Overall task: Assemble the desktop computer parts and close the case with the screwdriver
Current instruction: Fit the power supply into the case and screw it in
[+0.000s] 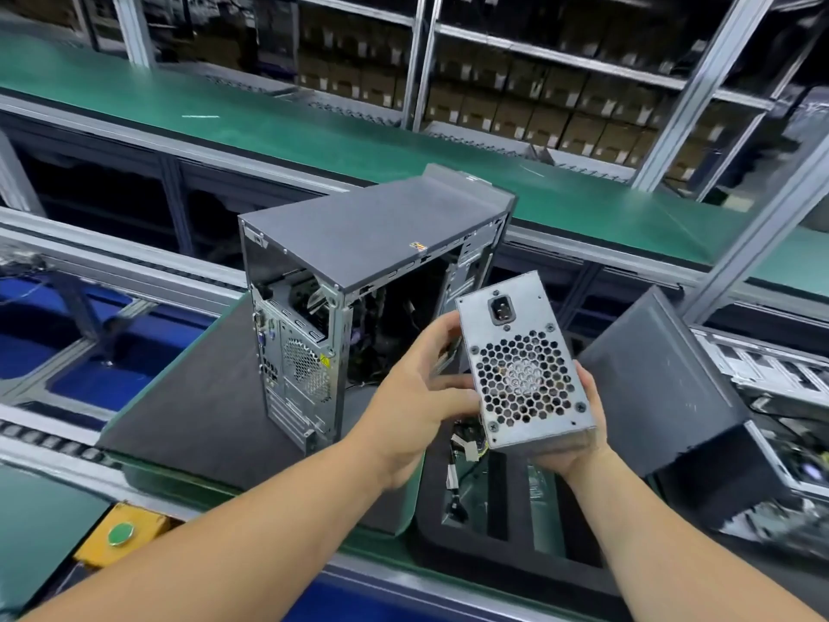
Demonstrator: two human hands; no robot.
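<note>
The right hand (572,435) cradles a silver power supply unit (522,361) from beneath and behind, its fingers curled round the far lower edge and the palm under the bottom corner. The left hand (419,392) grips the unit's left side, thumb and fingers wrapped round that edge. The unit is held in the air, tilted, with its rear face turned toward the camera: a black mains socket (501,311) sits near the top, a honeycomb fan grille (522,379) fills the middle, and screws mark the corners. No brand or printed text can be read on this face. A bundle of cables (462,451) hangs from below the unit, down over a black foam tray (507,549) with cut-out compartments.

Just beyond the hands stands the computer case (359,280), upright on a dark mat (197,415), its rear panel toward the camera and its right side open, showing a dark interior. A small orange-and-yellow sticker (419,246) lies on the case's top panel and a yellow warning label (324,362) sits beside the rear fan vent; the writing on both is too small to read. To the right, a dark grey side panel (659,379) leans tilted against other chassis parts.

At lower left, a green push button (121,533) sits in a yellow housing. Behind the case runs a green conveyor belt (224,114), and beyond it shelves hold stacked cardboard boxes (538,114), their markings blurred.
</note>
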